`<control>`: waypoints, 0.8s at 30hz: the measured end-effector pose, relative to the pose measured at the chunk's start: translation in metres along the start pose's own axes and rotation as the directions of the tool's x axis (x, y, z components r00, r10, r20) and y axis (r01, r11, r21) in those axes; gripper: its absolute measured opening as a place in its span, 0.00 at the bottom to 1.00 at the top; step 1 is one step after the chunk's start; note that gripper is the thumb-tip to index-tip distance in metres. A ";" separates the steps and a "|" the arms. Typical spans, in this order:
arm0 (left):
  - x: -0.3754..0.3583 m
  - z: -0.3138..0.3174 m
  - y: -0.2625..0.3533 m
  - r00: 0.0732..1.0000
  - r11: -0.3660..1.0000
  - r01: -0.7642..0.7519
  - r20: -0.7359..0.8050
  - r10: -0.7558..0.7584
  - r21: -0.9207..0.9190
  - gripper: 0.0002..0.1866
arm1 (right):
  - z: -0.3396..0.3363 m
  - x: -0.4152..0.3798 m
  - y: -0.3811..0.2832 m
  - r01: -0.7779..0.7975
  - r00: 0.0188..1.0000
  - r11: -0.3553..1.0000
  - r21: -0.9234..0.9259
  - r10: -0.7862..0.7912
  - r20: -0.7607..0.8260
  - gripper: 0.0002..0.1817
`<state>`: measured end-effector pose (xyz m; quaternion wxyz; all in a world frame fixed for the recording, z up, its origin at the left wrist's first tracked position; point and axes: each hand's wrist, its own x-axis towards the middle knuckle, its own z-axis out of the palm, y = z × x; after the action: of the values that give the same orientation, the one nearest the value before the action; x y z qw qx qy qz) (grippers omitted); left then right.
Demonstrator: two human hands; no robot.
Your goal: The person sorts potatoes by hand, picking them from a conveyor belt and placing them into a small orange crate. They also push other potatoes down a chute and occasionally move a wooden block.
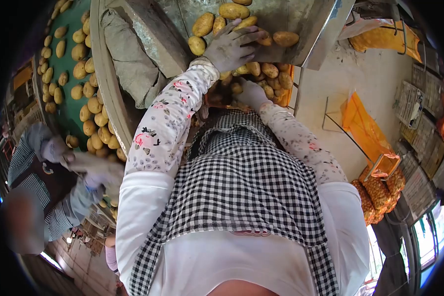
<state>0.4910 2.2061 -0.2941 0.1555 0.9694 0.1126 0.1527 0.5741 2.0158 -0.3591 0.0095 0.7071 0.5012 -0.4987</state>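
Note:
My left hand (232, 47), in a dirty grey glove, lies with fingers spread over several yellow potatoes (203, 23) on a slanted metal chute (291, 19). It touches a potato (285, 38) near the chute's lower edge. Below the chute, my right hand (252, 92), in a white glove, is down among the potatoes (276, 76) heaped in an orange mesh sack (290, 93). Its fingers are hidden there. Both arms wear floral sleeves, and a checked apron (241, 182) covers my front.
At the left, a green conveyor belt (69, 59) carries several potatoes. A co-worker in striped sleeves (59, 212) handles potatoes at its edge. Empty orange mesh sacks (365, 126) hang at the right, with filled potato sacks (377, 195) beside them.

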 end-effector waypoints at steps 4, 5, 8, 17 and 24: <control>0.000 -0.001 -0.005 1.000 1.000 -0.025 -0.013 0.025 -0.014 0.08 | -0.032 -0.018 0.009 0.063 0.984 0.625 0.778 -0.170 0.058 0.32; -0.002 0.001 -0.005 0.999 0.999 -0.036 -0.039 0.035 -0.029 0.08 | -0.042 -0.032 0.005 -0.020 0.971 0.411 0.912 -0.209 0.116 0.31; -0.004 0.002 -0.006 0.997 0.999 -0.046 -0.061 0.045 -0.026 0.08 | -0.068 -0.065 0.001 -0.151 0.947 0.114 0.982 -0.268 0.177 0.28; -0.011 0.002 -0.010 0.998 0.998 -0.035 -0.053 0.032 -0.051 0.08 | -0.084 -0.084 -0.008 -0.004 0.958 -0.162 0.987 -0.284 -0.043 0.28; -0.016 0.023 -0.021 0.870 0.378 0.485 0.391 -0.301 -0.789 0.19 | -0.124 -0.055 -0.091 0.417 0.869 -0.036 0.908 -0.277 -0.410 0.29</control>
<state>0.4800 2.2146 -0.3266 0.6641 0.7083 0.2324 0.0573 0.5950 2.0858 -0.2135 -0.6215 0.3962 0.1879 -0.6492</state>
